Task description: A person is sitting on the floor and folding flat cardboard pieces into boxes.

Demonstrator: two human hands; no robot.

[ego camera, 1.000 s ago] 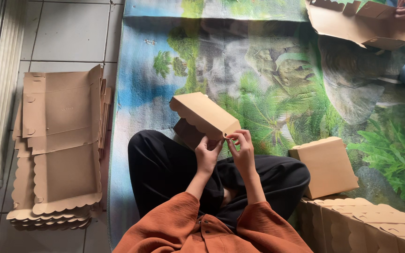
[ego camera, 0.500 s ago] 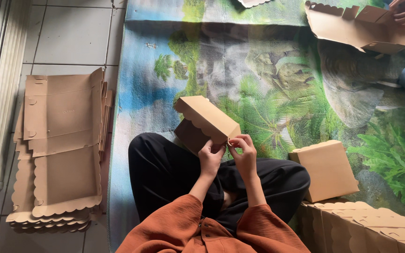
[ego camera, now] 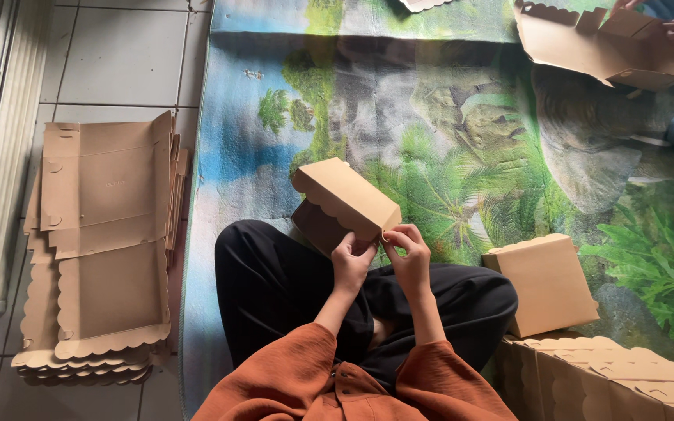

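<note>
A jungle-print mat [ego camera: 462,156] covers the floor, with a stack of flat scalloped cardboard blanks [ego camera: 99,249] lying off its left edge on the tiles. A finished brown box [ego camera: 546,282] sits just beside the person's right knee. Above the lap, 1 tan cardboard box [ego camera: 343,199] tilts, its scalloped lid edge facing down. The left hand [ego camera: 350,261] grips its near end; the right hand [ego camera: 410,257] pinches the near corner.
</note>
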